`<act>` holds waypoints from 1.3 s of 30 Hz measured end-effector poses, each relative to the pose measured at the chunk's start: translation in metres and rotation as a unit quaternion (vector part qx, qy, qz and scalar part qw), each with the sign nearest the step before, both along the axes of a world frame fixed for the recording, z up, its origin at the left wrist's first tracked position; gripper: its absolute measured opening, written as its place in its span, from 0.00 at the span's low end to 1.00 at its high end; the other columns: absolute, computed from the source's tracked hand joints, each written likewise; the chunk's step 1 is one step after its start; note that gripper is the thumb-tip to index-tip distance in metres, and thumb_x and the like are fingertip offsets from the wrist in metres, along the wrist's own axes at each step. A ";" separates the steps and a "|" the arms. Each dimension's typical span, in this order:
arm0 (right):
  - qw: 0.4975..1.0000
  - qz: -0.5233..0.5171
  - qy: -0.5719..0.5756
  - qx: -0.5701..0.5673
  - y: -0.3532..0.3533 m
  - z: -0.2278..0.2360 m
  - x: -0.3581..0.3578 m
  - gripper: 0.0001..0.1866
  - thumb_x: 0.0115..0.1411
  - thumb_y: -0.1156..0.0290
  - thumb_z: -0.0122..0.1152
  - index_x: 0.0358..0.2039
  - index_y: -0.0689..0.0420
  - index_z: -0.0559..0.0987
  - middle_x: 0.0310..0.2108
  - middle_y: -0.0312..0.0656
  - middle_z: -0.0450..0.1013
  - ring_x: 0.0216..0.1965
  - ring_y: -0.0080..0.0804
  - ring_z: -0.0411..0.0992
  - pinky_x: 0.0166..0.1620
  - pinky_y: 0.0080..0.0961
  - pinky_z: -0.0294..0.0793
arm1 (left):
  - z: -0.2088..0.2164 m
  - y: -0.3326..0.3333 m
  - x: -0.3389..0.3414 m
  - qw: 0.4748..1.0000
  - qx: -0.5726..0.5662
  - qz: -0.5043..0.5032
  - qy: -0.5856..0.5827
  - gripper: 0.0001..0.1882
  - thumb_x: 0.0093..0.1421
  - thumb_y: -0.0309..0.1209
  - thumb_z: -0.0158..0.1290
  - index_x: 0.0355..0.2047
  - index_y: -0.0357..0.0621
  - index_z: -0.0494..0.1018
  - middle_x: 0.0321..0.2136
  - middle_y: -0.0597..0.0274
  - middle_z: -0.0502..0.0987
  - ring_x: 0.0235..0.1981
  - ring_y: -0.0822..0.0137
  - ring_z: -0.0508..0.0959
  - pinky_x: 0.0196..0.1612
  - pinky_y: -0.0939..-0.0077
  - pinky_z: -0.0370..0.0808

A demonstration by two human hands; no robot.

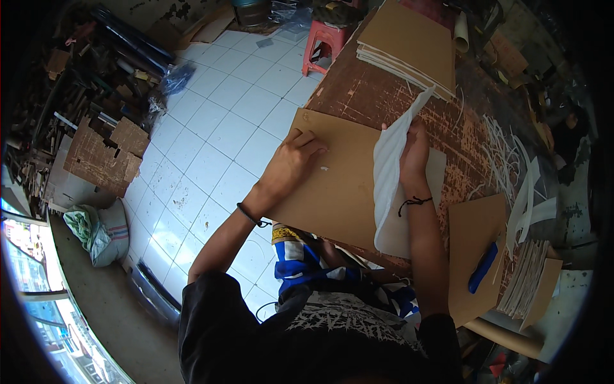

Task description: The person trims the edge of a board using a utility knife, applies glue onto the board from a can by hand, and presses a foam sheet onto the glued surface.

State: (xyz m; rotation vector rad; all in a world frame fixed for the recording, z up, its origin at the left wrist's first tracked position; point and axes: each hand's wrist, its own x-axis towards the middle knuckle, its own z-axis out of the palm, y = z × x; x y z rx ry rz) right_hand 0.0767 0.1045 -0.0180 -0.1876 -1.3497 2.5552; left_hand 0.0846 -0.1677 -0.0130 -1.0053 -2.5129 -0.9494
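A brown cardboard sheet (345, 173) lies on the worn table's near-left part, its left side jutting past the table edge. My left hand (297, 153) rests on its left side with fingers curled in; whatever may be between the fingertips is hidden. A small white scrap (324, 168) sits beside those fingers. My right hand (414, 144) grips a thin white sheet (391, 173), which stands raised and rippled along the cardboard's right side. To the right of my right wrist, a flat pale piece (436, 173) shows on the table.
A stack of brown boards (409, 41) occupies the table's far end. On the right are white strips (502, 157), another cardboard piece (470, 224) with a long blue object (483, 267), and a bundle of thin sheets (526, 281). A red stool (323, 48) stands beyond the table.
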 end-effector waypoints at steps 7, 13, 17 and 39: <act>1.000 0.002 0.013 0.012 -0.001 -0.001 0.000 0.07 0.66 0.67 0.47 0.39 0.55 0.72 0.34 0.37 0.68 0.39 0.34 0.71 0.57 0.41 0.75 | -0.002 -0.002 0.000 1.000 -0.006 0.004 0.028 0.07 0.60 0.27 0.58 0.38 0.42 0.81 0.36 0.58 0.78 0.40 0.56 0.76 0.47 0.65 0.76; 1.000 0.003 0.015 0.010 0.000 0.001 0.000 0.06 0.65 0.69 0.47 0.39 0.55 0.72 0.34 0.36 0.68 0.39 0.32 0.71 0.59 0.43 0.74 | 0.000 -0.002 0.000 0.999 -0.034 0.010 0.017 0.07 0.60 0.28 0.59 0.39 0.43 0.81 0.33 0.58 0.78 0.38 0.55 0.76 0.45 0.63 0.76; 0.999 0.016 0.037 0.012 0.001 -0.004 -0.001 0.06 0.64 0.70 0.47 0.39 0.55 0.71 0.36 0.37 0.69 0.40 0.32 0.71 0.60 0.43 0.74 | -0.004 -0.006 -0.004 0.999 -0.024 -0.021 0.002 0.09 0.61 0.31 0.57 0.40 0.44 0.81 0.36 0.58 0.80 0.41 0.54 0.77 0.49 0.62 0.75; 0.999 0.013 0.045 0.024 -0.003 -0.001 0.000 0.15 0.63 0.70 0.45 0.47 0.61 0.73 0.44 0.40 0.72 0.48 0.29 0.71 0.56 0.33 0.71 | 0.016 -0.003 0.011 0.996 -0.012 0.069 -0.055 0.08 0.62 0.30 0.54 0.38 0.41 0.79 0.32 0.51 0.81 0.40 0.50 0.81 0.50 0.59 0.75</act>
